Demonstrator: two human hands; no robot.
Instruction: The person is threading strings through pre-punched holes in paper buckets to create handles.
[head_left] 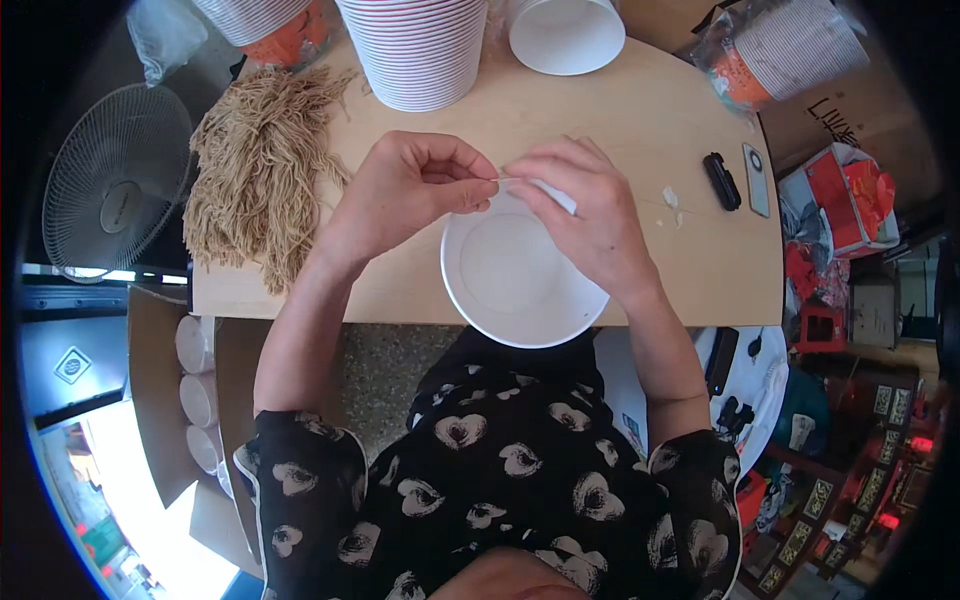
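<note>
1. A white paper bowl (520,275) is set at the near edge of a wooden table (640,110), directly in front of the person, its far rim partly covered by both hands.
2. The left hand (405,190) is curled nearly closed, thumb and forefinger pinched on a thin pale string (503,179) just above the bowl's far rim.
3. The right hand (585,215) is likewise pinched on the string's other end; a small white strip (557,196) is held under its fingers – whether it is fixed to the bowl cannot be told.
4. A heap of tan strings (255,170) is spread over the table's left part, well apart from the bowl.
5. Behind the hands a tall stack of white bowls with red-lined rims (415,50) is seen, cut off by the upper edge; beside it lies a single white bowl (567,35).
6. Two plastic-wrapped packs of bowls – each showing an orange patch – are placed at the upper left (270,25) and upper right (790,50), both cut off.
7. A black clip-like object (721,181) and a slim grey device (756,180) lie at the table's right edge.
8. A red packet (845,195) is seen right of the table; its print is too small to make out.
9. A fan (110,185) stands to the left.
</note>
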